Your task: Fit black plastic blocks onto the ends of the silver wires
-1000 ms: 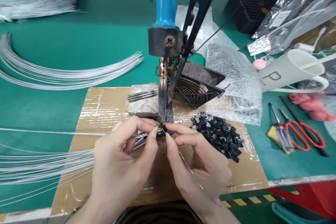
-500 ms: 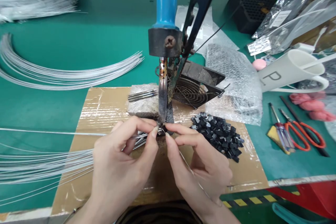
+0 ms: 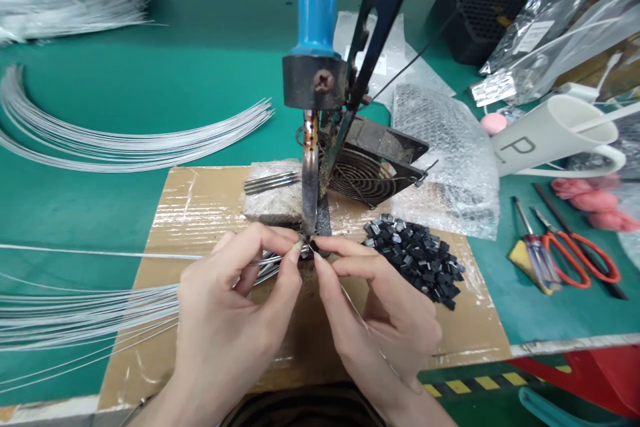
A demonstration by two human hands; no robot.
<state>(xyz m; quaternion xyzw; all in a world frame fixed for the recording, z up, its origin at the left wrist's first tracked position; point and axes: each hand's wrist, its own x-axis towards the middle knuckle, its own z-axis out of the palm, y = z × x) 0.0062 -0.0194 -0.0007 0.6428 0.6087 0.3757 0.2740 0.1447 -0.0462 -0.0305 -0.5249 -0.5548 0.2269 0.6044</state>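
One left hand [image 3: 235, 310]: beneath blue-handled metal soldering iron [image 3: 311, 137], seemingly pinching slim white cable [image 3: 100, 251].
Right hand [image 3: 383, 310]: pinching thin silvery wire [image 3: 355, 309].
Iron tip [image 3: 309, 221]: slipping could burn skin.

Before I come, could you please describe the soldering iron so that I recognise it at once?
On the green table lies cardboard. Over it, the iron points down toward the left hand and right hand. Its blue handle sets it apart from the dark fan beside it.

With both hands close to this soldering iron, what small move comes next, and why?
Probably hold the left hand steady and nudge the thin wire in the right hand toward the soldering iron tip, since both hands pinch close beside it.
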